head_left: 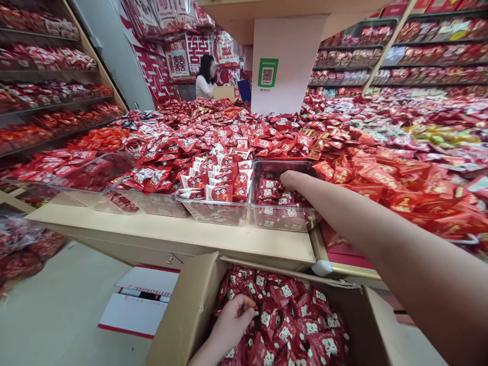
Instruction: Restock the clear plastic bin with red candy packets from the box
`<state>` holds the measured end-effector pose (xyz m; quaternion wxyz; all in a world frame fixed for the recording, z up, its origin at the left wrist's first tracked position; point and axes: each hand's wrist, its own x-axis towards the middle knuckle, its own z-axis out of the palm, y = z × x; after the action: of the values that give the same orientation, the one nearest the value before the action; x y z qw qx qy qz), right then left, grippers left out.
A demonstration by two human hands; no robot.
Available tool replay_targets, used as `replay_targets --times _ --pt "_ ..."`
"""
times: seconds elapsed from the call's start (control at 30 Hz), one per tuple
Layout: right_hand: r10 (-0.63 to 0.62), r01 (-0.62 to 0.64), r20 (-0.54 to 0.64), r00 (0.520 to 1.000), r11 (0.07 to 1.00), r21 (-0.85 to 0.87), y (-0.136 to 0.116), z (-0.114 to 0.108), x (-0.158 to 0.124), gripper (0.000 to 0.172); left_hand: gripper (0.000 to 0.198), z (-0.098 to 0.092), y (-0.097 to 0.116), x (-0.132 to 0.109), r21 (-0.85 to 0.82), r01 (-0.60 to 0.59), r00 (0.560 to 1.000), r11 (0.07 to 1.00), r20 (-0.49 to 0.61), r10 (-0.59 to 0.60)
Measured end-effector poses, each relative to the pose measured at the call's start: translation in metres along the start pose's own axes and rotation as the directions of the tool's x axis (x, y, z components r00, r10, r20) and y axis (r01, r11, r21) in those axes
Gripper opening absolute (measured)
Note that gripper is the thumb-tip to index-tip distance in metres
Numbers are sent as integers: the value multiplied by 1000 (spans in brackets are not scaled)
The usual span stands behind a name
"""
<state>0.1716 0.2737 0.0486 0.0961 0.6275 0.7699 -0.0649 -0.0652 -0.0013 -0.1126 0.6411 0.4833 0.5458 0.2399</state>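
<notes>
At 6 o'clock the left hand (232,317) lies in an open cardboard box (183,310). Its grip is curled onto the red packets (290,315) that fill the box; whether it clasps one I cannot tell. At 1 o'clock from it, up on the table (171,236), the right hand (292,179) dips into a clear bin (267,162) of similar packets, and its grip is hidden behind the wrist.

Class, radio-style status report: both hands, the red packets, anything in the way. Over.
Left hand down in cardboard box, fingers curled over red packets. Right hand reaching into clear bin, grip not visible. No obstruction seen.
</notes>
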Motion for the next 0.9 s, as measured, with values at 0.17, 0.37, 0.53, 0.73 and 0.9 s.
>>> replay_targets --times 0.17,0.37,0.53,0.73,0.9 --pt "36 -43 -110 993 997 -64 -17 -43 -42 27 17 -2 6 -5 125 -66 998 990 -8 67" --pt "-360 385 -142 922 817 429 -68 -8 -205 24 40 2 24 -21 614 -265 958 743 83 274" --pt "-202 48 264 943 869 492 -95 152 -273 88 103 23 20 -25 793 -226 962 566 273 2" --pt "-153 31 129 980 752 659 -106 224 -279 44 47 43 21 -25 826 -350 935 443 336 111" --pt "-168 102 19 986 677 729 -98 223 -286 27 20 42 20 -29 760 -358 934 542 293 205"
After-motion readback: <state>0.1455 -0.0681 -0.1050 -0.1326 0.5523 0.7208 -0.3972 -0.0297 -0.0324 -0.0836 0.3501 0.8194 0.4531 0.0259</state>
